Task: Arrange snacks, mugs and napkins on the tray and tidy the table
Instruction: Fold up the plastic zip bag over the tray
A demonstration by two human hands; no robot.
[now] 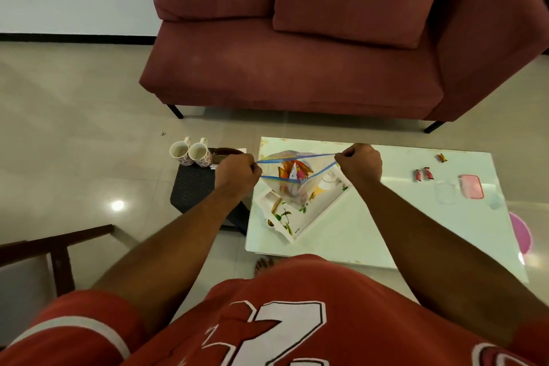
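Two hands work above the tray [309,218] mid-frame: left hand [237,177] and right hand [361,165] each pinch a rim of the bag [292,184], stretching its mouth wide. Little seems done: sweets [427,173] lie loose on the table [386,217] at right, and mugs [205,154] sit on a stool [193,184] at left.

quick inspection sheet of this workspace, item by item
surface: white glossy table, with a floral tray set askew on it
job's things: clear zip bag of snacks held open above the tray; two floral mugs on a dark stool left of the table, not on the tray
clutter: three wrapped sweets and a pink-lidded box on the table's right part
hands: left hand and right hand each pinch the bag's blue rim, which is spread wide
cables: nothing seen
surroundings: red sofa behind the table, wooden chair at lower left, tiled floor
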